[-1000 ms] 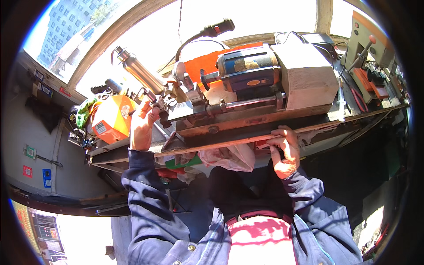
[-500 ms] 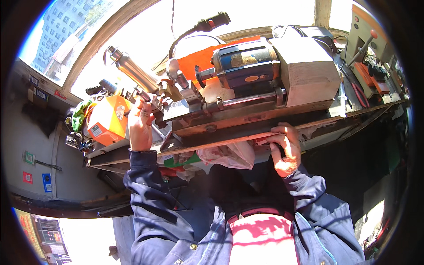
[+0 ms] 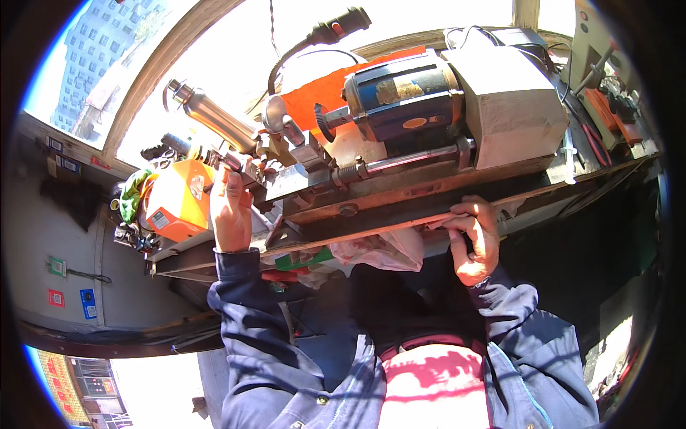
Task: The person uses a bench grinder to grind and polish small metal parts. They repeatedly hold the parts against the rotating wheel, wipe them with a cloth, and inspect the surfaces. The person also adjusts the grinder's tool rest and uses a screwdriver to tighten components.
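My left hand (image 3: 230, 214) is raised at the left end of a bench-top key-cutting machine (image 3: 407, 107). Its fingers are closed around a small metal clamp (image 3: 246, 170) there; the fingertips are partly hidden. The machine has a blue motor, a toothed wheel (image 3: 325, 121) on its shaft and a steel guide rod (image 3: 418, 159). Farther right, my right hand (image 3: 477, 239) is curled at the bench's front edge (image 3: 386, 232), fingertips on the wooden lip and thumb below. I make out no tool in it.
An orange machine (image 3: 182, 200) stands left of my left hand, with a steel flask (image 3: 211, 114) behind. A bent lamp (image 3: 321, 36) rises at the back. Red-handled pliers (image 3: 593, 143) and a metal caliper (image 3: 569, 154) lie right. A pink plastic bag (image 3: 382, 250) hangs below the bench.
The view has shifted slightly, so the bench and both hands appear a little farther right. Both hands keep nearly the same places at the clamp and bench edge.
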Tool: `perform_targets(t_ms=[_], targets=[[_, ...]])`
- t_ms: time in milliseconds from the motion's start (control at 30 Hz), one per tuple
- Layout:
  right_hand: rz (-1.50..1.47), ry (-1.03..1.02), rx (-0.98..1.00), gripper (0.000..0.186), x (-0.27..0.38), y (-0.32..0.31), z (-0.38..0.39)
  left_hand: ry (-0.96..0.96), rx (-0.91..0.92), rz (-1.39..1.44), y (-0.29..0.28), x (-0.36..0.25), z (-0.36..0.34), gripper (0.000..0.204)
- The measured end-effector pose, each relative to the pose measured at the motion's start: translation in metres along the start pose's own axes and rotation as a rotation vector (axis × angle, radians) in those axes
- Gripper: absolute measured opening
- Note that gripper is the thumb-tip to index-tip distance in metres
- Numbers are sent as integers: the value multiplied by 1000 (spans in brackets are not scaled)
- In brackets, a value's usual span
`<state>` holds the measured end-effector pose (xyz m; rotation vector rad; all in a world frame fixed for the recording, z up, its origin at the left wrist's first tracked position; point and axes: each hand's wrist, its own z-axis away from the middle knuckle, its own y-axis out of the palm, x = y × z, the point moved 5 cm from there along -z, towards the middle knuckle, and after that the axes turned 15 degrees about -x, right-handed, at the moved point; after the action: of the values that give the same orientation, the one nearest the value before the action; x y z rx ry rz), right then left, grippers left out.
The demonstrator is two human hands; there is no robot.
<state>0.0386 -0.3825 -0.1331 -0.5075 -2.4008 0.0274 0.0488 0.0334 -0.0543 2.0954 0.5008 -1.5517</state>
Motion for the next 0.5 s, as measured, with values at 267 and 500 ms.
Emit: perform_targets(t_ms=[267, 500], targets=[[-65, 57, -14, 30, -3, -2, -2, 267, -200, -171, -24, 5, 18, 36], [-357, 432, 98, 21, -27, -22, 47, 515, -399, -717, -50, 51, 29, 37]])
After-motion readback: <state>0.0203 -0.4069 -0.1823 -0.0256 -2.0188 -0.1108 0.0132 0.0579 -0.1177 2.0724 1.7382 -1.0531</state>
